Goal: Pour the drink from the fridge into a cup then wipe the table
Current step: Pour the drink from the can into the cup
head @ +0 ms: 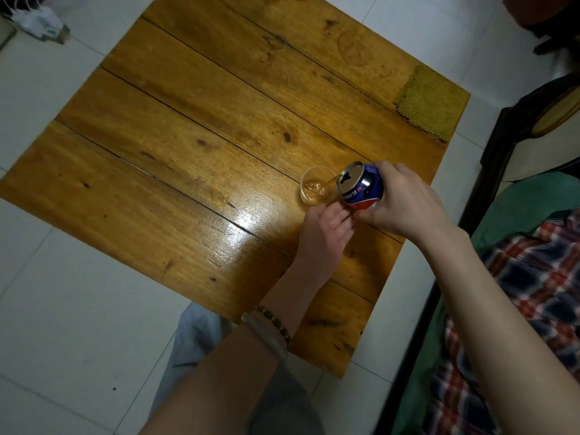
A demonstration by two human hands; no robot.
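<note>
A clear plastic cup (315, 189) stands on the wooden table (194, 146) with a little amber drink in its bottom. My right hand (405, 205) grips a blue and red drink can (361, 186), tilted on its side with its opened top at the cup's rim. My left hand (326, 233), wearing a bead bracelet and a bangle at the wrist, holds the near side of the cup with its fingers partly hidden under the can.
A yellow-green woven cloth (431, 103) lies at the table's far right corner. Dark wooden furniture (502, 146) and a plaid fabric (527, 296) on green bedding lie to the right. White tiled floor (62, 309) surrounds the table; white chargers (37, 20) lie far left.
</note>
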